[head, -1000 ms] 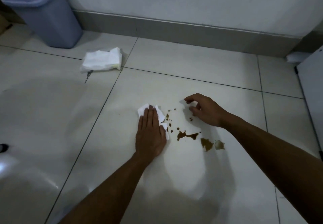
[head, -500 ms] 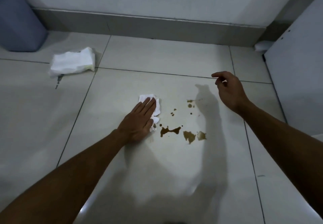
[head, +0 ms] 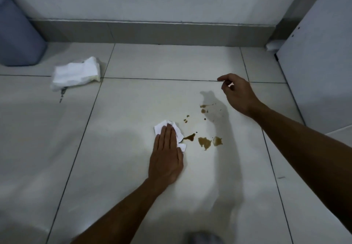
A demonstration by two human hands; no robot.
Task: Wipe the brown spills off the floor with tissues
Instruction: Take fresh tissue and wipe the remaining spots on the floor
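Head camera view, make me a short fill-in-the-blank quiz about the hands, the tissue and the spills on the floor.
1. The left hand presses a white ____ flat on the floor.
2. The brown spills lie to the ____ of that hand.
3. The right hand hangs above the floor and holds ____.
4. The tissue pack lies near the ____ bin.

Missing words: tissue; right; nothing; blue

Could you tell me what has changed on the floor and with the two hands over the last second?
The right hand lifted off the white floor tiles beside the brown spills and drew back to the right, fingers loosely curled, holding nothing. The left hand stayed flat on the crumpled white tissue, swinging right and back beside the spills. The brown spills and the white tissue pack look unchanged.
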